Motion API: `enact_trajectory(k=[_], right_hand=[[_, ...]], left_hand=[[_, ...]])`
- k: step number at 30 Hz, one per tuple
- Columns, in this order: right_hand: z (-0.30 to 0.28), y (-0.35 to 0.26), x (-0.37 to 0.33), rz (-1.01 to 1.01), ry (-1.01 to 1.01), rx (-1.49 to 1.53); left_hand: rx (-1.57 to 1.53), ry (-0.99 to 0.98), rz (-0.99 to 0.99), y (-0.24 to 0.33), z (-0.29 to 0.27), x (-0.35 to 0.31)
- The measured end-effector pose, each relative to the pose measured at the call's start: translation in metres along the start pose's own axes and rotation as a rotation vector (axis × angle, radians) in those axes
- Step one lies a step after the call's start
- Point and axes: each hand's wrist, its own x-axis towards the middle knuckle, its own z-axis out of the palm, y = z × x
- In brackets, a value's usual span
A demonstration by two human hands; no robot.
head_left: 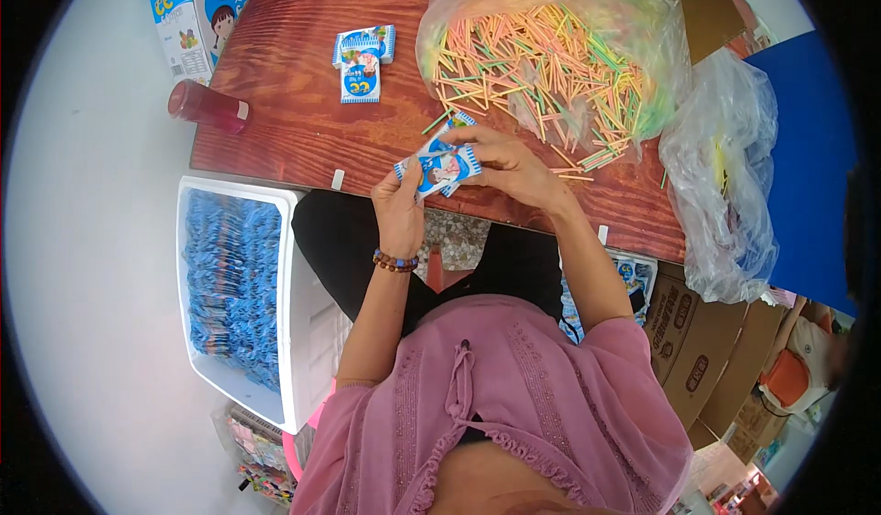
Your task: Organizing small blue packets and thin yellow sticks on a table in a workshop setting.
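Observation:
A small blue-and-white packet (445, 173) is held between my two hands above the table's near edge. My left hand (400, 210) pinches its left end with the thumb on top. My right hand (509, 168) has its fingers closed at the packet's right end and upper side. Partly behind it, another blue packet (461, 120) shows; whether it lies on the table or is also held, I cannot tell. Farther off, two stacked packets (361, 76) lie on the wood. Many thin pastel sticks (541, 65) spill from a clear plastic bag (440, 1) at the right.
A white foam box (287, 313) full of blue packets stands left of my legs. On the reddish wooden table (284, 93), a red-tinted jar (209, 106) lies near the left edge. A crumpled clear bag (720, 175) hangs at the right, above cardboard boxes (702, 331).

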Motion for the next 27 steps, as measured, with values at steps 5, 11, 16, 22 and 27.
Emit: enact_trajectory(k=[5,11,16,22,27], right_hand=[[0.012,-0.006,0.006,0.052,-0.001,-0.147],[0.010,0.003,0.000,-0.101,0.018,-0.192],[0.010,-0.013,-0.006,-0.123,0.021,-0.187],[0.011,-0.003,-0.011,-0.070,0.132,-0.129],[0.000,-0.015,-0.011,-0.037,0.082,-0.064]], left_hand=[[-0.025,-0.009,-0.047,0.005,0.009,-0.002],[0.016,-0.055,-0.078,0.010,0.009,-0.005],[0.018,-0.047,-0.051,0.004,-0.001,-0.007],[0.038,-0.085,-0.051,0.006,0.003,-0.006],[-0.033,-0.055,-0.072,0.003,0.011,-0.006]])
